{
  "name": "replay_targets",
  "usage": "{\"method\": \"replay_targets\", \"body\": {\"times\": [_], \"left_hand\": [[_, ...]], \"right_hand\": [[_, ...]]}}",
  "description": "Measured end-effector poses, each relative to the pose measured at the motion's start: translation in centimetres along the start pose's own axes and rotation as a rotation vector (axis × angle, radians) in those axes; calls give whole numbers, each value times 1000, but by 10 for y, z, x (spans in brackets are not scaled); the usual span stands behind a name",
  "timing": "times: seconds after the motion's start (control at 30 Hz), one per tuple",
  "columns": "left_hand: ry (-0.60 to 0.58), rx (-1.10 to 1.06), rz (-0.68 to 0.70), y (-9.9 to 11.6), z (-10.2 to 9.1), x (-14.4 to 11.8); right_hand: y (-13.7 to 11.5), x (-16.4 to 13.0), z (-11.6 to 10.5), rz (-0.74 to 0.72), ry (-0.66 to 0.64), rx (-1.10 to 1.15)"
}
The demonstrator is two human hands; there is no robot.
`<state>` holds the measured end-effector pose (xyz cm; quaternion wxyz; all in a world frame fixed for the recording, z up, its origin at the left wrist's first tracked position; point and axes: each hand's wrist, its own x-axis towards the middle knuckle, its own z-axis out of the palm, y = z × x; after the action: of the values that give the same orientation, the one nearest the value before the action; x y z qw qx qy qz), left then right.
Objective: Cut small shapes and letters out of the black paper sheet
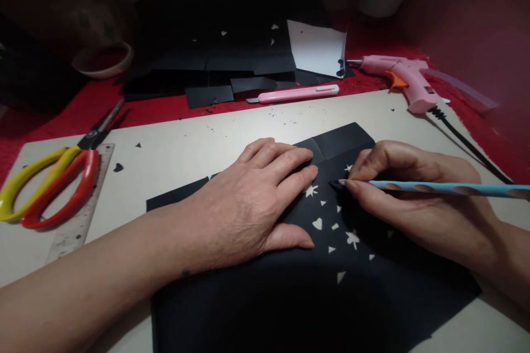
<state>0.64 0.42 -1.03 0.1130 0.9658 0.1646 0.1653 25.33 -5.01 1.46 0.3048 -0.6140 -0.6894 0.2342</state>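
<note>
A sheet of black card (248, 303) lies on a white board in front of me. Small shapes are cut through it, among them a heart (317, 224), stars and several triangles. My left hand (265, 198) rests flat on the card, fingers stretched out and thumb apart. My right hand (397, 187) pinches a light blue pencil (418, 186) near its sharpened end. The pencil's dark tip is at the card's surface, between the star cutouts; whether it touches is hard to tell. Part of the card lies in shadow under my right hand.
Yellow and red scissors (62, 182) lie on a clear ruler (78, 226) at left. Behind the board (186, 149) are a pink craft knife (298, 94), stacked black card (248, 60) and white paper (318, 49). A pink glue gun (401, 74) with a cord sits at right.
</note>
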Motion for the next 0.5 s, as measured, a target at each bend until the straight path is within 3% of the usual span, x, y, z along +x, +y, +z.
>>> {"method": "replay_targets", "body": {"times": [0.2, 0.5], "left_hand": [[-5, -4, -6, 0, 0, 0], [-26, 5, -12, -1, -5, 0]], "right_hand": [[0, 0, 3, 10, 27, 13], [3, 3, -3, 260, 9, 306]]}}
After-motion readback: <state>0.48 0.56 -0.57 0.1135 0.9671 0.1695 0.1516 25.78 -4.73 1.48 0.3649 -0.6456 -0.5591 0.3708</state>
